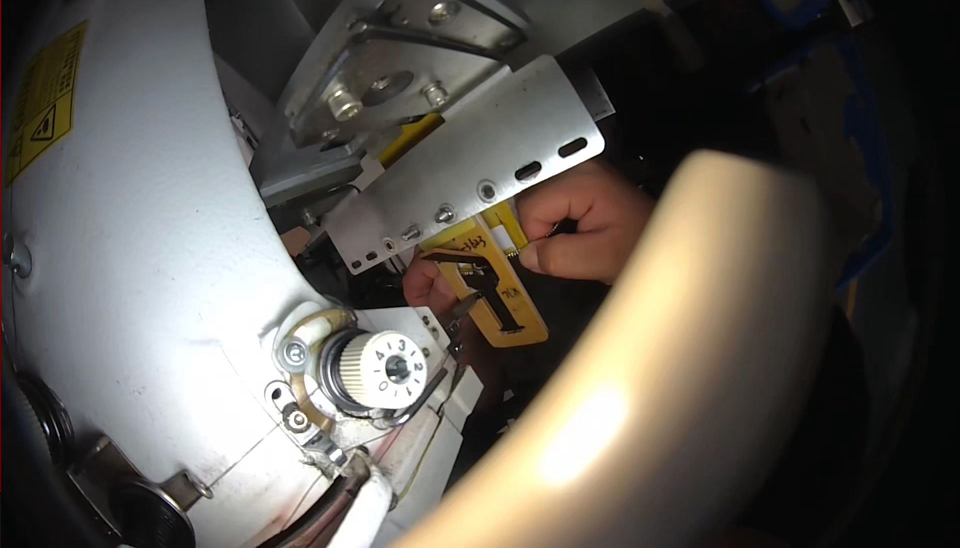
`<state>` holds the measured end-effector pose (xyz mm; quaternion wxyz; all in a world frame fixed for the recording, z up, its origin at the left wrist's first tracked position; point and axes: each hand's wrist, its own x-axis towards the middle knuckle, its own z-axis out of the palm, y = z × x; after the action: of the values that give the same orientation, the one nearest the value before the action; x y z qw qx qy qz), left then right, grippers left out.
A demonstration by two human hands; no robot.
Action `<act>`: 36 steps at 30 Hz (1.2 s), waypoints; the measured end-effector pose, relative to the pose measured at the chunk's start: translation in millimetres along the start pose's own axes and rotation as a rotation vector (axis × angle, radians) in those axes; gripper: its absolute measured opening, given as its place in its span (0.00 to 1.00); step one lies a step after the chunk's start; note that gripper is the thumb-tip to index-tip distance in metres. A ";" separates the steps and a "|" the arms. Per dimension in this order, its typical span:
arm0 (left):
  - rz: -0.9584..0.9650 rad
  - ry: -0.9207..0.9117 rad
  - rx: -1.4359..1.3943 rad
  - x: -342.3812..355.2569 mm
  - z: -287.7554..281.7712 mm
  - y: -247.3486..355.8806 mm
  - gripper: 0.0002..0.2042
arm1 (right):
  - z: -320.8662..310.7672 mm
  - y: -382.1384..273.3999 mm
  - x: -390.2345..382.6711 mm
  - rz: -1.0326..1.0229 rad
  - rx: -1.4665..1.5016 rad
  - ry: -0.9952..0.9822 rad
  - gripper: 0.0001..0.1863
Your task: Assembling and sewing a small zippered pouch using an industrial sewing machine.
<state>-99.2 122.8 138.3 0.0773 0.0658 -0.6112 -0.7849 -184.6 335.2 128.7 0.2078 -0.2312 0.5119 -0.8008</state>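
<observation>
Reading the view as a clock, we see the white housing [130,238] fill 9 o'clock and judge that its edge could catch a wrist if the work drifts left. A pale, blurred curved part [640,378], near the camera, sweeps through 4 to 5 o'clock; leaning in, we could knock it, and it hides whatever lies behind. The bracket [400,63] at 11 and the slotted bar [470,168] at 12 overhang the work, so a quick upward pull could scrape knuckles on the bar's metal edge. Our right hand [590,228], toward 3 o'clock, has thumb and forefinger drawn together and apparently pinched on the yellow strip [505,223]; a slip there could let it twist. The yellow plate [516,303] lies just off centre toward 5, below the bar, and could tilt or snag if pulled unevenly. Our left hand [430,283], at 8 o'clock, is partly hidden beside the plate; we cannot tell whether its fingers are clamped or apart, so poor sight could cause a pinch. As for markings, a yellow sticker [45,103] at 10 bears a black warning triangle and small print, the dial [395,368] at 7 carries a ring of numerals, and the plate shows dark handwriting. We make out no brand.
</observation>
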 end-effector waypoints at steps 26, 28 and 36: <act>0.099 0.053 0.072 -10.1 -23.8 -26.8 0.16 | -2.2 10.9 -6.2 -0.185 -0.189 0.115 0.14; 0.305 0.099 0.102 -7.0 -56.3 -38.2 0.14 | -1.1 -4.2 -4.9 -0.268 -0.336 0.174 0.16; -0.386 -0.112 0.435 -90.2 -14.3 48.2 0.20 | -12.1 -65.2 -29.3 0.259 -0.648 -0.674 0.39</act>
<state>-6.1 115.9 182.3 -0.1232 0.1521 -0.7448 -0.6379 -174.3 386.0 179.3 0.3774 -0.4647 0.6638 -0.4484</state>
